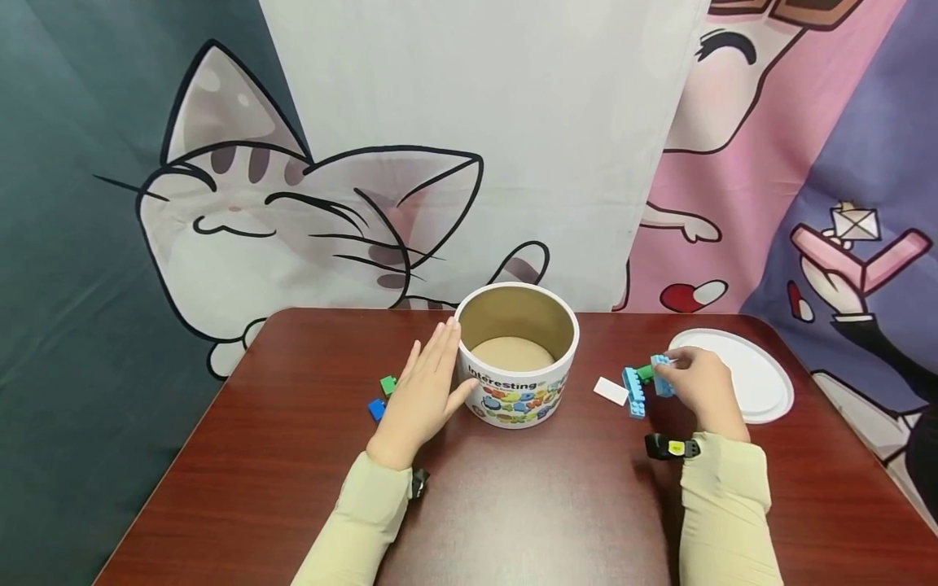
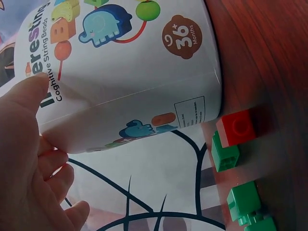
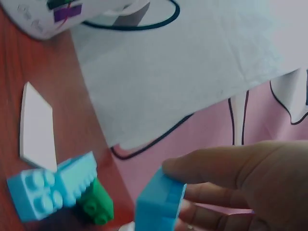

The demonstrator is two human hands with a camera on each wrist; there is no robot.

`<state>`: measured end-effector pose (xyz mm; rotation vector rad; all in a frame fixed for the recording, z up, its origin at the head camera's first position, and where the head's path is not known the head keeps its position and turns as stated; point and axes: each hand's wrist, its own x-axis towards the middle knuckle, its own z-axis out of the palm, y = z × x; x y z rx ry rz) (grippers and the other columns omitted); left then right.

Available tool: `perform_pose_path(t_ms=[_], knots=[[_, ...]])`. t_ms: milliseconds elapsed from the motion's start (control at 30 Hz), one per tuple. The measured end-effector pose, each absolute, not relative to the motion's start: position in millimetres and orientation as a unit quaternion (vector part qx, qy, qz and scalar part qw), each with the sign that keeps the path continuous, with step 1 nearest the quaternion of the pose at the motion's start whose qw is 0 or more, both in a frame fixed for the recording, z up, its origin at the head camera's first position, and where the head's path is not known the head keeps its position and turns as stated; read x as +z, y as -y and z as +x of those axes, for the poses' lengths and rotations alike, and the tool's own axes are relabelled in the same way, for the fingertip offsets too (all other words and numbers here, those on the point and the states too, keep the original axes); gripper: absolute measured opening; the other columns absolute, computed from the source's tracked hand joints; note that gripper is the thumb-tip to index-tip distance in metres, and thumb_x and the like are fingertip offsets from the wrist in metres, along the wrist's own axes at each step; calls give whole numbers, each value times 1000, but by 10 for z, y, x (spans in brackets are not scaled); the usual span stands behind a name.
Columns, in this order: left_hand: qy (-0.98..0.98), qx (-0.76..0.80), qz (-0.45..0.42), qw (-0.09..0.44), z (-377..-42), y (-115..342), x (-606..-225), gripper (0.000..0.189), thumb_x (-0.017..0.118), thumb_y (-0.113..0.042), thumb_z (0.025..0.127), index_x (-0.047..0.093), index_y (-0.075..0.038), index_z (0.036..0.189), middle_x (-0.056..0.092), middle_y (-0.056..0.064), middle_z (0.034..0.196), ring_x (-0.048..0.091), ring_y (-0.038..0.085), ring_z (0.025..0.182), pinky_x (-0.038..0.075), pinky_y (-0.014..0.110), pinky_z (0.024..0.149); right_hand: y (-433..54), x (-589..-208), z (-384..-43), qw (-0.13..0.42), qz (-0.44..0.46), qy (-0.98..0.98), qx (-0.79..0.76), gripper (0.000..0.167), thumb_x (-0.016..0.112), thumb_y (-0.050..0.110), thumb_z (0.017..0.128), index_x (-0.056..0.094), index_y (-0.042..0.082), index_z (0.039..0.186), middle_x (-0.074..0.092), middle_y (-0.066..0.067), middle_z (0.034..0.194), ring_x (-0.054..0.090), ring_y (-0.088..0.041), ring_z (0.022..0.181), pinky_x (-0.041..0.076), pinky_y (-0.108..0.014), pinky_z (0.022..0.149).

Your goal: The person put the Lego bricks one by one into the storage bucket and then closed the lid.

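A white round tub with colourful toy pictures and an open top stands at the table's middle. My left hand rests against its left side, fingers straight, thumb on the printed front. To the right, my right hand pinches a light blue building block between thumb and fingers. Just left of that block lie a longer light blue block with studs and a green block. The far fingers of my right hand are partly hidden behind the held block.
A white oval lid lies behind my right hand. Near the blue blocks is a flat white tile. Left of the tub are green blocks, a red block and a blue block. A printed cloth hangs beyond the table.
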<state>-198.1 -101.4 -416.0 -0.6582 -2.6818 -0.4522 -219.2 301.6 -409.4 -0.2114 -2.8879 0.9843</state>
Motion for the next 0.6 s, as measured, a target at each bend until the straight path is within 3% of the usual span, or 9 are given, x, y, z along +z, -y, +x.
perform_pose_path(t_ms=[267,400,600], knots=[[942,-161,-234,181,-2001,1000,-4187,84,65,-39,99,22,0,160,21,13,167,18,25,154,20,50,122,-2718,-4011,-2206,114,-77,917,374,45,67,24,98,63,-4,132,69,-27,112,65,-42,105,52,-28,71],[940,-162,-237,183,-2008,997,-4196,84,65,-38,99,23,1,159,22,14,166,18,25,154,20,48,122,-2555,-3977,-2196,173,-79,898,397,40,71,22,95,67,-2,127,72,-25,109,67,-38,101,49,-29,76],[939,-162,-239,185,-2009,988,-4199,83,67,-37,99,24,2,158,23,16,166,20,27,154,22,49,122,-2351,-3949,-2199,220,-64,877,422,36,75,22,93,71,2,122,73,-21,105,67,-30,95,45,-14,71]])
